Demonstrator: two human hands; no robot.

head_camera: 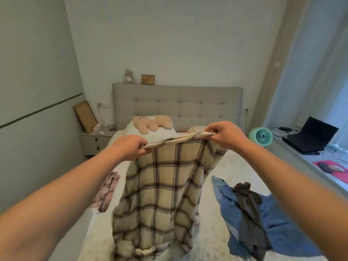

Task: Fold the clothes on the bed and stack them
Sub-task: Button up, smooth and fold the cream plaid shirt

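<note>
Head view is showing both hands pinching the plaid shirt point(160, 194) by its top edge, left hand point(130, 147) and right hand point(224, 135) spread apart, so it is hanging flat above the bed point(212, 240) for folding. Denim point(267, 219) is waiting alongside, unfolded.

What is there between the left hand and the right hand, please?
In the head view, the top edge of the plaid shirt is stretched between the left hand and the right hand, each pinching one end.
</note>
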